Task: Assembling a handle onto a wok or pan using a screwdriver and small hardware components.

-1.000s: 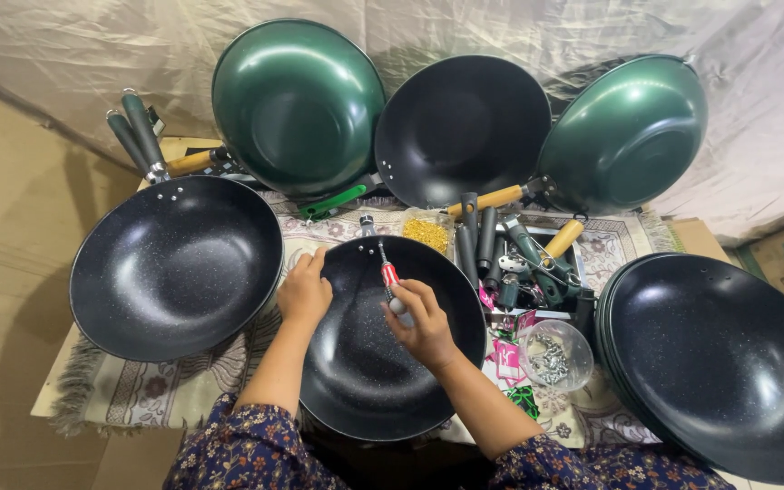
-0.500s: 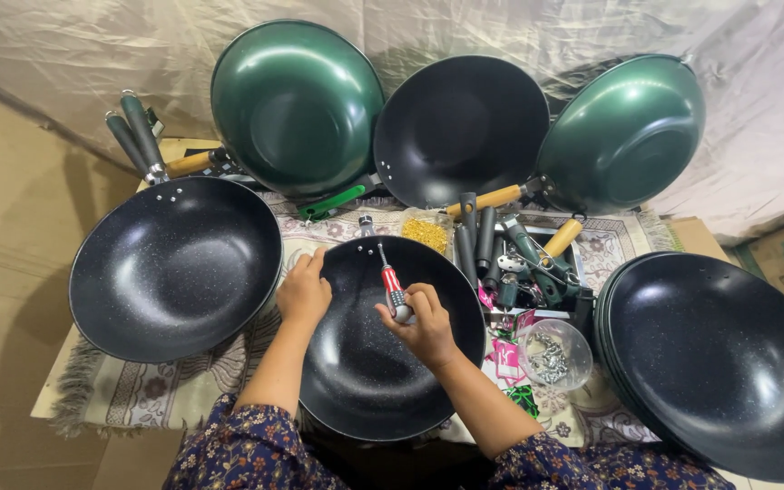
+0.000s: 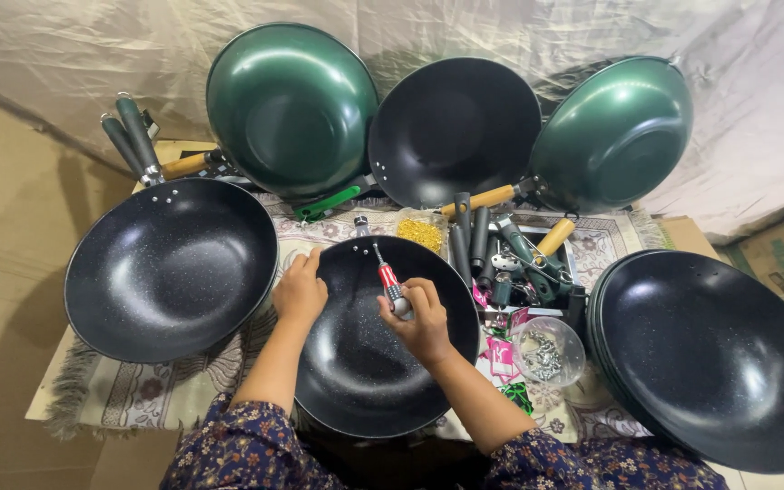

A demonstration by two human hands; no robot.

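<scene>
The right hand (image 3: 424, 322) is gripping a red-handled screwdriver (image 3: 388, 279) tilted toward the far rim of the black wok (image 3: 356, 372) lying between the forearms, while the left hand (image 3: 299, 292) is clasping that rim, best braced firmly against twisting.

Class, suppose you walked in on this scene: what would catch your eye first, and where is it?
Dark woks ring the table, with two glossy green woks propped against the back sheet. At the centre, the right hand holds a red-handled screwdriver over a black wok, whose rim the left hand grips.
</scene>
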